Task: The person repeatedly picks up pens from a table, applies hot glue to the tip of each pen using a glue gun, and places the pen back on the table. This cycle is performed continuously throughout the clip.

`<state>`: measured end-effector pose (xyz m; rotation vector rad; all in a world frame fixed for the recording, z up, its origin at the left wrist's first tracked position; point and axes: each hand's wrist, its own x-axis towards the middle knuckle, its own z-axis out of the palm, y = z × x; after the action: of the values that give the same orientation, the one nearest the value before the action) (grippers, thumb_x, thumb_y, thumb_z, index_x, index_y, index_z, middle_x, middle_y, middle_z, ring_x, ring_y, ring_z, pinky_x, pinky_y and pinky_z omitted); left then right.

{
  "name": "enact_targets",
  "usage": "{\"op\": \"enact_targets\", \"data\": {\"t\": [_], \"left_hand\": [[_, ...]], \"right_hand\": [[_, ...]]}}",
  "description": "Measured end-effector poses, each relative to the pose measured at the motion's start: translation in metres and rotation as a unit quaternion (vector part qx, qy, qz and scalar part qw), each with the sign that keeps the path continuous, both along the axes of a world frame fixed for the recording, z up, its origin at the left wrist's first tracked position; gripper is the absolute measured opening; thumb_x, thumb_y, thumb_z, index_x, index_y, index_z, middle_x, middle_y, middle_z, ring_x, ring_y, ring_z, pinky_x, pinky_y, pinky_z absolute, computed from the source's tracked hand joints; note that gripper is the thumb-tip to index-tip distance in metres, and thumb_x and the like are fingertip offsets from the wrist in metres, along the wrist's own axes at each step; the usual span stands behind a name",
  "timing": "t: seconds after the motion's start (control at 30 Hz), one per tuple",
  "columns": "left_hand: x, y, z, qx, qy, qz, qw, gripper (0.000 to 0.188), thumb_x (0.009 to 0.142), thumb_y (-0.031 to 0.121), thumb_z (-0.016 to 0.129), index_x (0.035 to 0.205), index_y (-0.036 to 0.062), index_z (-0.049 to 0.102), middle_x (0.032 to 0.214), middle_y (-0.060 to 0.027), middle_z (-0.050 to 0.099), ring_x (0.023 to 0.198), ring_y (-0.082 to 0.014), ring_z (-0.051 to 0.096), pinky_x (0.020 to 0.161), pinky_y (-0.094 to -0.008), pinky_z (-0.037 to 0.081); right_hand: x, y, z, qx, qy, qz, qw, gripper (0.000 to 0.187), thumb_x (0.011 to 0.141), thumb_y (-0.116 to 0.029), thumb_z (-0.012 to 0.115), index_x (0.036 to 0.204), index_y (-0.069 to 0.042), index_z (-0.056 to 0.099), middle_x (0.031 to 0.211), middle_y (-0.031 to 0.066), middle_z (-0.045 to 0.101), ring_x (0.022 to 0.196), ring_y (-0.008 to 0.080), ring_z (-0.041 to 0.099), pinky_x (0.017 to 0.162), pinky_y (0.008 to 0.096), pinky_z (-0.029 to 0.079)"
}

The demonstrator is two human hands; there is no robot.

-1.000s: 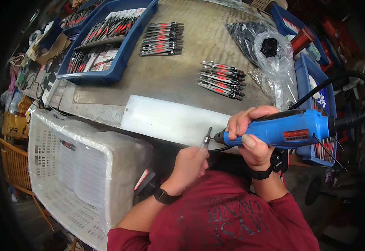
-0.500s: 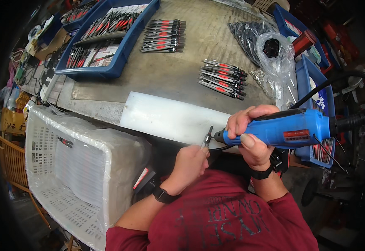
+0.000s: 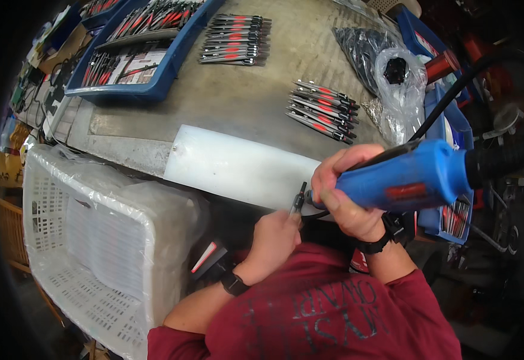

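Right grip [image 3: 349, 192] clenches the blue power tool [image 3: 412, 177]; left grip [image 3: 274, 234] pinches a small metal piece [image 3: 298, 201] against its tip. Next move probably needs steady hands.

I see the board [image 3: 238, 168] lying on the table [image 3: 262, 90] edge, the basket [image 3: 94, 240] below left, trays [image 3: 148, 48] behind left, tool rows [image 3: 322, 111] behind right.
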<state>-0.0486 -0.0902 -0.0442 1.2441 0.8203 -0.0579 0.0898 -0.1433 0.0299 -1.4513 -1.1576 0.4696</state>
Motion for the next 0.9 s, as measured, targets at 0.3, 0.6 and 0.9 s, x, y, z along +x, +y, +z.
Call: {"op": "enact_targets", "data": {"t": [0.3, 0.6, 0.9], "left_hand": [[-0.003, -0.001, -0.002, -0.034, -0.077, 0.017, 0.996, 0.028, 0.094, 0.02, 0.046, 0.075, 0.0005, 0.052, 0.054, -0.0037, 0.049, 0.039, -0.0064, 0.037, 0.035, -0.0213, 0.029], [-0.003, -0.002, -0.009, -0.024, -0.09, 0.021, 0.995, 0.024, 0.093, 0.016, 0.047, 0.077, -0.0007, 0.054, 0.054, -0.0033, 0.049, 0.039, -0.0069, 0.037, 0.035, -0.0213, 0.03], [-0.002, -0.001, -0.007, -0.036, -0.075, 0.022, 0.996, 0.023, 0.093, 0.016, 0.047, 0.078, -0.0006, 0.054, 0.054, -0.0027, 0.048, 0.039, -0.0065, 0.037, 0.035, -0.0205, 0.029]], "right_hand": [[-0.008, -0.002, 0.008, 0.064, 0.12, -0.01, 0.991, 0.019, 0.065, -0.005, 0.068, 0.079, -0.003, 0.055, 0.069, 0.0026, 0.058, 0.06, 0.0113, 0.056, 0.056, 0.0239, 0.045], [-0.008, -0.007, 0.004, 0.131, 0.157, -0.007, 0.979, 0.039, 0.071, -0.004, 0.066, 0.104, -0.002, 0.045, 0.079, 0.0038, 0.055, 0.07, 0.0121, 0.054, 0.063, 0.0258, 0.044], [-0.012, -0.003, 0.002, 0.147, 0.193, -0.007, 0.97, 0.041, 0.07, -0.001, 0.066, 0.105, -0.004, 0.044, 0.079, 0.0052, 0.055, 0.071, 0.0124, 0.055, 0.063, 0.0264, 0.045]]}}
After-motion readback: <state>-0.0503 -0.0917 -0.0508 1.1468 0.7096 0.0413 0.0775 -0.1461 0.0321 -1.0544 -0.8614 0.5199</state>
